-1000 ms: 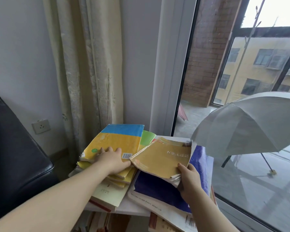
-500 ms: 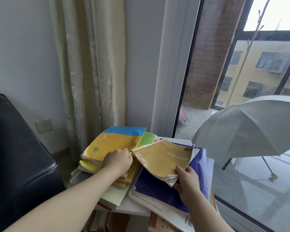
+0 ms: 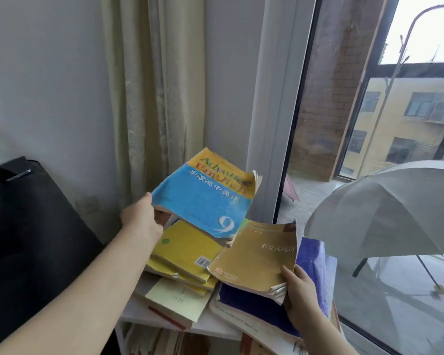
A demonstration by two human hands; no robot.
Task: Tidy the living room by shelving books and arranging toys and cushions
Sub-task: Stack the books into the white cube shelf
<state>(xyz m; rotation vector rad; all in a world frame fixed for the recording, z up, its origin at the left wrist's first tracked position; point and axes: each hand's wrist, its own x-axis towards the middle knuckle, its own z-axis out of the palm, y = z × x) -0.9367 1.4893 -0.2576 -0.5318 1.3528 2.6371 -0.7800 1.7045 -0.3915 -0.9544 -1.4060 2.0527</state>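
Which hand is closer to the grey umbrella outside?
Right. The right hand grips the tan book on the window side, next to the umbrella. The left hand holds the blue English book farther off, toward the curtain.

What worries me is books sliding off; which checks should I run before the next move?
1. Left hand grips blue book at its edge: ok.
2. Right hand holds tan book by its corner: ok.
3. Blue book clear of tan book: cannot tell, corners overlap in view.
4. Yellow stack squared up: not ok, books lie askew.
5. Purple book within the white shelf top: not ok, it overhangs the front.
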